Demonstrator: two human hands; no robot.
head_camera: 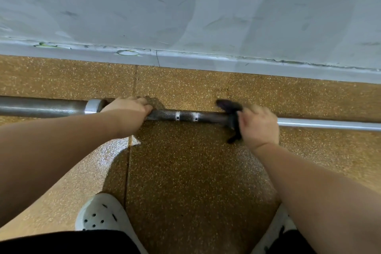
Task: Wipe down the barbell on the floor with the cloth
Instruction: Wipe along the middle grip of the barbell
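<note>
A steel barbell (pixel 185 116) lies across the speckled orange floor, parallel to the wall. Its thick sleeve runs off to the left and its thin shaft off to the right. My left hand (pixel 128 109) grips the shaft just right of the sleeve collar (pixel 93 106). My right hand (pixel 258 125) grips a dark cloth (pixel 232 112) wrapped over the shaft further right. The cloth's ends stick out above and below the bar. Two pale rings mark the shaft between my hands.
A grey wall with a scuffed baseboard (pixel 206 60) runs close behind the bar. My white perforated clogs (pixel 103 214) stand on the floor near the bottom, with my dark shorts at the lower edge.
</note>
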